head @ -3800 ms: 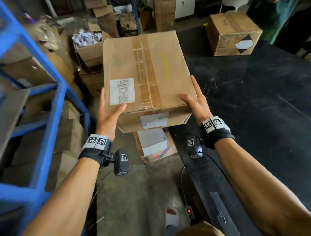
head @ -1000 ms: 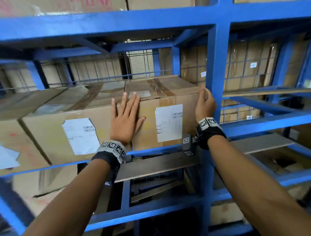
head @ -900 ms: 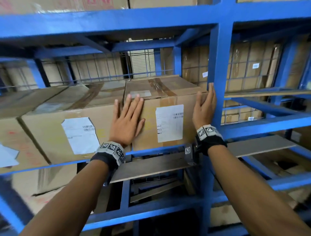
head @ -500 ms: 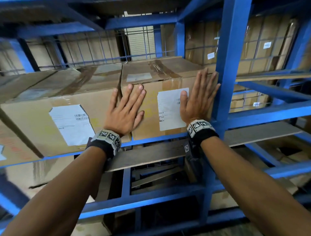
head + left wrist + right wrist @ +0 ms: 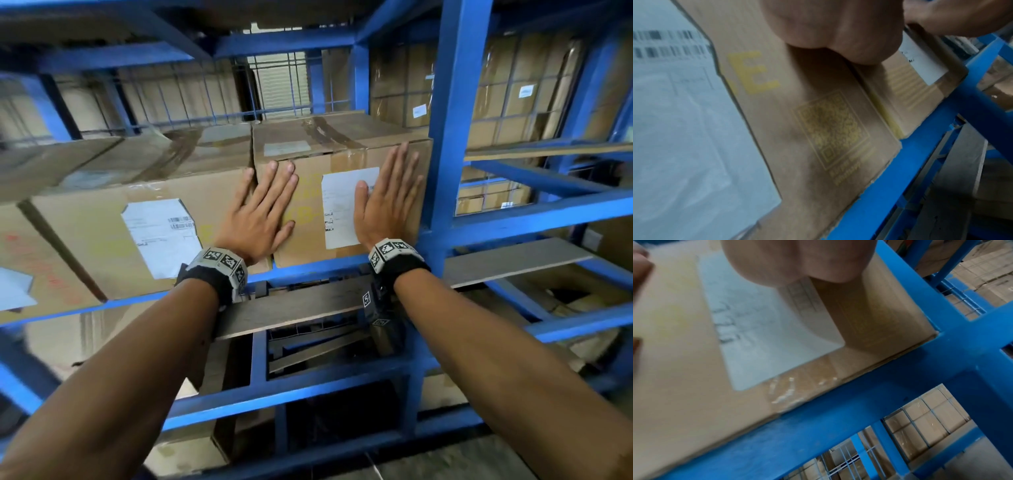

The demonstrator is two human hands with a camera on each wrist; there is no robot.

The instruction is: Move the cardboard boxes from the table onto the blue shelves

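A taped cardboard box (image 5: 310, 219) with a white label (image 5: 337, 205) stands on the blue shelf (image 5: 318, 270), tight against the blue upright post (image 5: 452, 113). My left hand (image 5: 263, 205) lies flat on the box's front left edge, fingers straight, partly over the neighbouring box. My right hand (image 5: 388, 198) presses flat on the label and front face. In the right wrist view the palm (image 5: 797, 261) rests on the box (image 5: 684, 369) above the shelf rail (image 5: 818, 426). The left wrist view shows my palm (image 5: 830, 29) on cardboard (image 5: 818, 129).
A larger labelled box (image 5: 137, 233) sits immediately left on the same shelf, with more boxes beyond it. Wire mesh (image 5: 191, 99) backs the shelf. A loose grey board (image 5: 513, 257) lies on the lower level to the right. Stacked cartons (image 5: 513, 96) fill the bay behind the post.
The box went from carried at the table to standing on the shelf. In the last second my right hand moved from the box's right side to flat on its front.
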